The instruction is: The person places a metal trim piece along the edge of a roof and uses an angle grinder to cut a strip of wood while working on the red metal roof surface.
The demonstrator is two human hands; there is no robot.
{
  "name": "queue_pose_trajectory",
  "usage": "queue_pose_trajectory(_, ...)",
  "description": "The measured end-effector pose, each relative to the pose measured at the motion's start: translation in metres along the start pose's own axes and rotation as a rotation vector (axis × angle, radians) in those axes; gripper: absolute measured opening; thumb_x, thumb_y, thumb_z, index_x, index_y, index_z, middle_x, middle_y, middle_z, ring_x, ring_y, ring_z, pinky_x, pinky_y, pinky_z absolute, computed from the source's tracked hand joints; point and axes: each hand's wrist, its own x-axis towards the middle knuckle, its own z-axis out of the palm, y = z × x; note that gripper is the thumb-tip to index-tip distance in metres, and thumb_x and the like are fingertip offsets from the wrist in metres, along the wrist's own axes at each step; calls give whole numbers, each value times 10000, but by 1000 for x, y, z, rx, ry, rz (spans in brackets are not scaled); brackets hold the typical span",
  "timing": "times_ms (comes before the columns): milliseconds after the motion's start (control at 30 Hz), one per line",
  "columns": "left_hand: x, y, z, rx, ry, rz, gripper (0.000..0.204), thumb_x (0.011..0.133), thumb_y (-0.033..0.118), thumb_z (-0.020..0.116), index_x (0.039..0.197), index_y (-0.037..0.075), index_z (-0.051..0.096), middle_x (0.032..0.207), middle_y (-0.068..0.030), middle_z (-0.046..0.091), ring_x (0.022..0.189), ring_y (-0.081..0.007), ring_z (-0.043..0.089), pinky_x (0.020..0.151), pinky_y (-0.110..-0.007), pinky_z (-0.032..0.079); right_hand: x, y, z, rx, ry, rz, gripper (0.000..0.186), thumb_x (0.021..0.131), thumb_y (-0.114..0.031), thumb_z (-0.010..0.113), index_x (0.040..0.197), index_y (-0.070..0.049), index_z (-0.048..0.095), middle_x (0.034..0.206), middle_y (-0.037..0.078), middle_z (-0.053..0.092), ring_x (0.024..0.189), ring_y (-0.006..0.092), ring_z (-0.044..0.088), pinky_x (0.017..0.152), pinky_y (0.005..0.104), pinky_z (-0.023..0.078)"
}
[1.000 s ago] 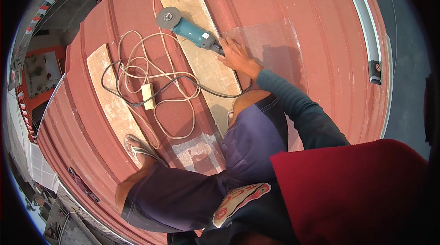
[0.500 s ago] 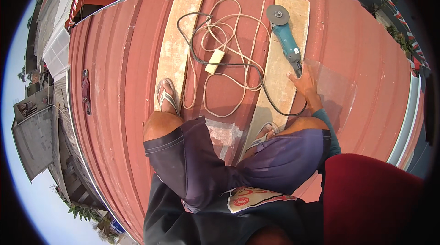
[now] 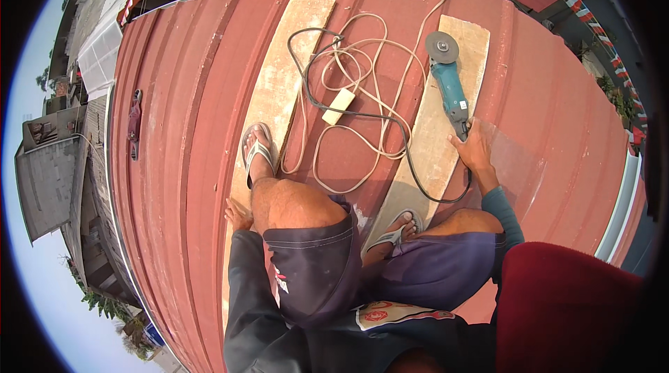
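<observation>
I squat on a red corrugated metal roof [image 3: 188,136], with my feet in flip-flops on two wooden planks. A teal angle grinder [image 3: 449,90] with a grey disc lies on the right plank [image 3: 428,157]. My right hand [image 3: 475,150] grips the grinder's rear handle, where its black cord [image 3: 362,116] leaves. A clear plastic sheet [image 3: 519,164] lies just right of that hand. My left hand [image 3: 237,214] rests flat, fingers spread, at the edge of the left plank [image 3: 282,73] beside my left knee.
Loops of pale cable and a white plug block [image 3: 339,106] lie between the planks. A dark metal bracket [image 3: 134,122] sits on the roof at the left. The roof's edge drops to buildings on the left, and a gutter [image 3: 620,199] runs along the right.
My view has swung round and nearer to the roof, so the planks now run upward. My right hand stays at the grinder's handle. The grinder and cables have not shifted on the planks.
</observation>
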Motion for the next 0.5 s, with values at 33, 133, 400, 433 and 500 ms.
queue_pose_trajectory(33, 3, 5, 7, -22, -8, 33, 1090, 740, 377, 778, 1558, 179, 85, 1553, -292, 158, 1371, -493, 248, 1024, -631, 336, 1, 5, -1, -14, -2, 3, 652, 766, -302, 803, 1214, -14, 428, 1190, 228, 578, 1124, 403, 573, 883, 500, 480)
queue_pose_trajectory(133, 18, -2, 13, 96, -39, -106, 1165, 713, 406, 804, 1563, 302, 14, 1576, -289, 118, 1467, -483, 67, 1066, -723, 241, 0, 5, 11, -19, 34, -41, 669, 767, -278, 805, 1225, -18, 392, 1216, 243, 553, 1139, 418, 558, 895, 505, 477)
queue_pose_trajectory(400, 5, 54, -8, 274, -118, -118, 1356, 567, 264, 909, 1554, 331, -19, 1564, -263, 192, 1449, -411, 219, 1056, -627, 347, 13, 14, 18, 0, -36, 96, 680, 779, -269, 796, 1251, -22, 372, 1279, 266, 518, 1195, 430, 525, 956, 510, 461)
queue_pose_trajectory(433, 1, 65, -13, 297, -120, -109, 1386, 546, 241, 923, 1553, 334, -25, 1562, -259, 200, 1446, -404, 236, 1056, -615, 357, 14, 14, 15, 8, -29, 92, 688, 780, -270, 795, 1262, -21, 371, 1288, 270, 514, 1202, 430, 521, 959, 508, 462)
queue_pose_trajectory(500, -8, 83, -19, 342, -124, -100, 1447, 506, 193, 952, 1551, 341, -37, 1560, -253, 215, 1440, -391, 268, 1056, -590, 379, 17, 15, 12, 24, -30, 113, 700, 779, -270, 796, 1274, -19, 371, 1291, 275, 514, 1198, 430, 526, 955, 505, 466)
